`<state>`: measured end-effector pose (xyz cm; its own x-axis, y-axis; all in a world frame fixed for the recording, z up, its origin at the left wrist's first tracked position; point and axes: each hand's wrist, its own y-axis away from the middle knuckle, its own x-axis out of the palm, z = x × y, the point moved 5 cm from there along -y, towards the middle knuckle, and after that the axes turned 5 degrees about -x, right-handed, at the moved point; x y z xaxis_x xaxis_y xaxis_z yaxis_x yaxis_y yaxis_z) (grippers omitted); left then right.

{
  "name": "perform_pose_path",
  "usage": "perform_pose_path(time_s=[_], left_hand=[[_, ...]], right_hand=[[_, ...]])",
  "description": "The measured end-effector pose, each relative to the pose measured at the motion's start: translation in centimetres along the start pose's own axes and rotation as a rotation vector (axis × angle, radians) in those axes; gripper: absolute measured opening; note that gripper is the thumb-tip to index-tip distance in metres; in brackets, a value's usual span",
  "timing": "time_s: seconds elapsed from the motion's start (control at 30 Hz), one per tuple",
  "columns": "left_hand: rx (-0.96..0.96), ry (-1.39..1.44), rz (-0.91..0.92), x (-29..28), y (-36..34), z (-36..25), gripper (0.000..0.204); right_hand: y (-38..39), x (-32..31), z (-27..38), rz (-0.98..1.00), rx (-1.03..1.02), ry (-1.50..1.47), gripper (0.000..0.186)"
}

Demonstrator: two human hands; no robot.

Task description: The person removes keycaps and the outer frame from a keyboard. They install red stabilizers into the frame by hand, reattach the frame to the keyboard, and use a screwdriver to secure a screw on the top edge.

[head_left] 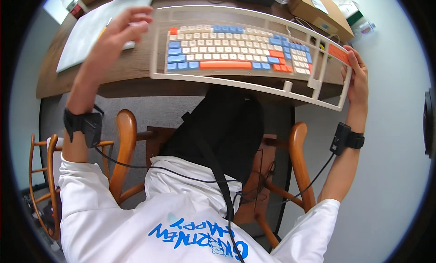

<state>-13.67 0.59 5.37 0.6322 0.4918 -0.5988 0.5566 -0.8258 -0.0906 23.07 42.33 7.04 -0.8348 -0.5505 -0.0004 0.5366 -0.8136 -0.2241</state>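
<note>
My right hand grips the right end of a cream keyboard case frame, holding it raised and tilted, its right end nearer me. An orange panel sits in the frame's right corner, by my right thumb and fingers. Through the frame's large opening shows a keyboard with cream, blue and orange keycaps; whether the two touch cannot be made out. Beside the frame's far left corner is my left hand, slightly blurred, its fingers loosely bent and apart with nothing in them.
A white sheet-like pad lies on the wooden table at left, with a yellow pencil-like stick on it. Bottles and a cardboard box stand at the back. Black cables run from my wrist devices across my lap.
</note>
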Motion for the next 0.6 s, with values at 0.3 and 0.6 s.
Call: perform_pose_path(time_s=[0.3,0.6], left_hand=[[-0.195,0.356,0.117,6.6,1.9,1.3,0.057],[-0.245,0.127,-0.076,6.8,0.8,2.1,0.050]], right_hand=[[-6.3,0.6,-5.5,0.194,0.083,0.074,0.028],[-8.8,2.4,-10.7,0.252,0.235,0.057,0.022]])
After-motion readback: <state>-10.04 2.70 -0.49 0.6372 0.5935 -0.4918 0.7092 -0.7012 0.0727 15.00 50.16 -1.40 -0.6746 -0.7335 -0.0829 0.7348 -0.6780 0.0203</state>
